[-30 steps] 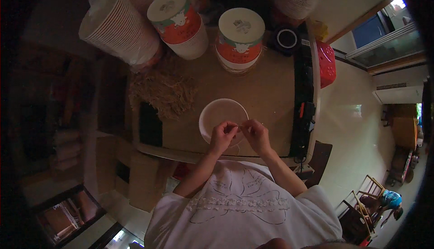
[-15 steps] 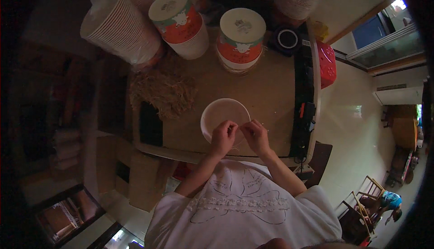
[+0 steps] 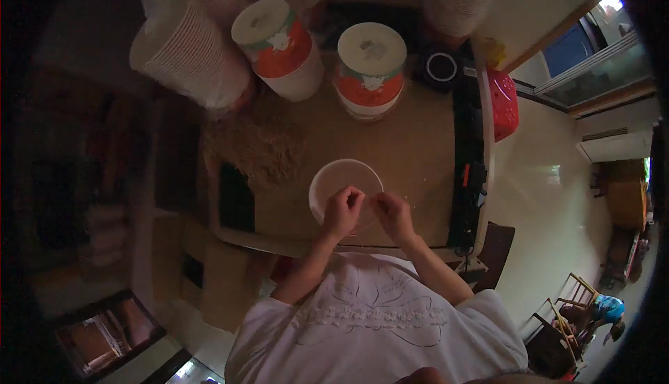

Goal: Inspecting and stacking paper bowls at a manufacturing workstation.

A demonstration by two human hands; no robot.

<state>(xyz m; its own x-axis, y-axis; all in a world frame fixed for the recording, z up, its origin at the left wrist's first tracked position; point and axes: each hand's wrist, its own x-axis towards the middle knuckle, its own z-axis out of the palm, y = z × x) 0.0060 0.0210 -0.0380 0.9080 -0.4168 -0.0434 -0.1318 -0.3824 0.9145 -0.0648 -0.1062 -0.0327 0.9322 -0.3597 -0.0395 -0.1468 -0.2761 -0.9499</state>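
A round white paper bowl point(image 3: 341, 177) lies on the brown table point(image 3: 418, 154) right in front of me. My left hand point(image 3: 343, 210) rests on the bowl's near rim with its fingers curled and pinched together. My right hand point(image 3: 391, 213) is just beside it, fingertips touching the same near rim. The two hands almost meet over the bowl's edge. Whether a small thing sits between the fingers is too dim to tell.
Two large cylindrical tubs with white lids and orange bands point(image 3: 277, 46) point(image 3: 369, 67) stand at the table's far side. A stack of ribbed paper cups point(image 3: 191, 56) lies at the left, a pile of tan fibre point(image 3: 254, 148) below it. A red basket point(image 3: 505, 104) sits to the right.
Both hands have stayed at the bowl's near rim, shifting only slightly; the bowl is in nearly the same spot.
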